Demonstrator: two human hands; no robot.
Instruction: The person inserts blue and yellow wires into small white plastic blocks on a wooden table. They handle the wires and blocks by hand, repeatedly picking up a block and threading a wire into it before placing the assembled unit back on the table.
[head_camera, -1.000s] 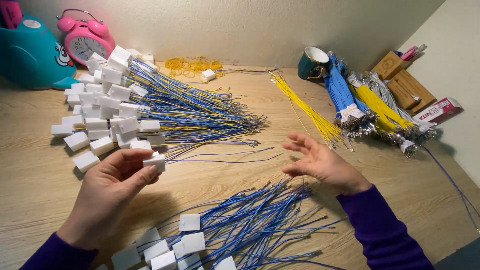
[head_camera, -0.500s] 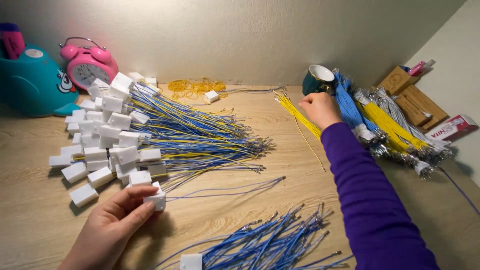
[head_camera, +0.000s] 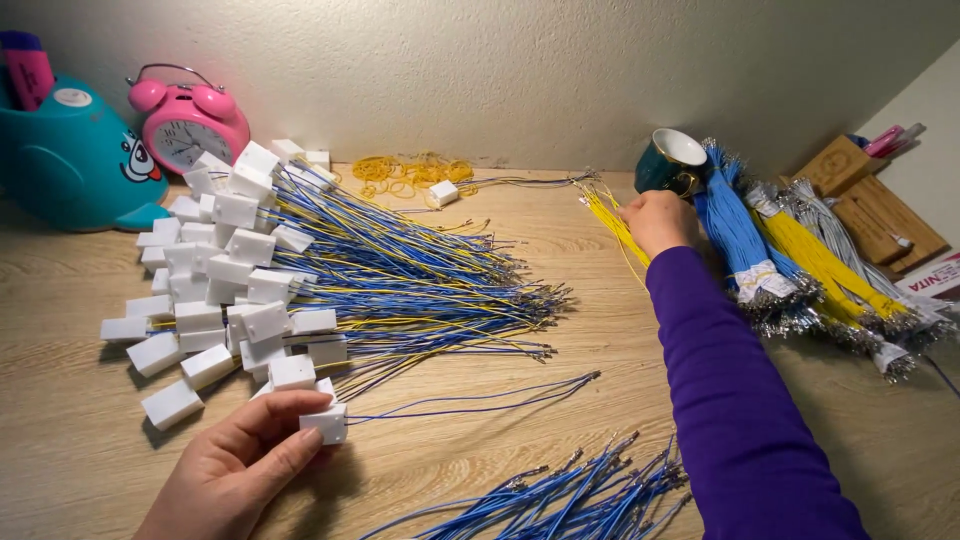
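My left hand (head_camera: 235, 468) pinches a small white connector block (head_camera: 327, 423) at the near left of the wooden table; two thin blue wires (head_camera: 480, 397) trail from it to the right. My right hand (head_camera: 657, 220), in a purple sleeve, reaches across to the far right and closes its fingers on loose yellow wires (head_camera: 610, 215) lying beside a dark green cup (head_camera: 672, 160). A big pile of white connectors with blue and yellow wires (head_camera: 300, 280) lies between the hands.
Loose blue wires (head_camera: 570, 492) lie at the near edge. Bundles of blue, yellow and grey wires (head_camera: 810, 270) lie far right, by wooden boxes (head_camera: 865, 200). A pink alarm clock (head_camera: 188, 122), a teal container (head_camera: 70, 155) and yellow rubber bands (head_camera: 405, 172) stand along the wall.
My right hand has gone from the table's middle out to the yellow wires by the cup. My left hand keeps the connector, shifted slightly toward the near edge.
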